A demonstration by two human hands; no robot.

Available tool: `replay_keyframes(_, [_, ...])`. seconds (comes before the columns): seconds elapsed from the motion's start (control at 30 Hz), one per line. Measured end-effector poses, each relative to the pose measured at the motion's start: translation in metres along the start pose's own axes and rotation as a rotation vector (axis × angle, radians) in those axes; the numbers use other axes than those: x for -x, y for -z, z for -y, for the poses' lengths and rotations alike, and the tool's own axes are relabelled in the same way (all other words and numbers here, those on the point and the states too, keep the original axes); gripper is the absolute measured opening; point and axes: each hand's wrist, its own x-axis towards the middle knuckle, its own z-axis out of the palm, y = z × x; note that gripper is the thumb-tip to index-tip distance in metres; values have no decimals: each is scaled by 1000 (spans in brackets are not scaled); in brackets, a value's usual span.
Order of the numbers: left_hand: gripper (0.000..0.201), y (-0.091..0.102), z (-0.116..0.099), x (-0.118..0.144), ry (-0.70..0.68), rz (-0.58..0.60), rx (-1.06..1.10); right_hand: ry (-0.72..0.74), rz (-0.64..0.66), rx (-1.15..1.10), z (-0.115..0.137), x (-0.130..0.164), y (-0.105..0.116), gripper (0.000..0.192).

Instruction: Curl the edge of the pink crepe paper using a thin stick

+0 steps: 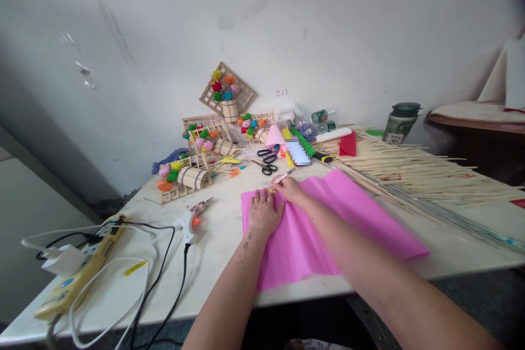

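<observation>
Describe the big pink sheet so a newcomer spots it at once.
Start at the white table and find the white glue gun. Right of it, the pink sheet spreads toward the near edge, the left hand flat on it. It is broad and bright, unlike the small pale-pink paper farther back.

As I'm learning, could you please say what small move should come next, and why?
Probably guide the slim white tool along the far edge of the pink sheet: the right hand holds it there, and the left hand lies flat on the sheet.
</observation>
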Motion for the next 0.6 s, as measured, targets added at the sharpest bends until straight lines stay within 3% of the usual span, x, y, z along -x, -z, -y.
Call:
replay_keyframes(0.1, [63, 0, 0, 0, 5, 0, -2, 36, -1, -11, -1, -2, -2, 29])
replay_keyframes(0.3, [66, 0, 0, -1, 26, 12, -3, -24, 26, 62, 1, -5, -5, 38])
replay_keyframes(0.6, [63, 6, -4, -2, 44, 82, -18, -68, -10, -185, -8, -21, -11, 16])
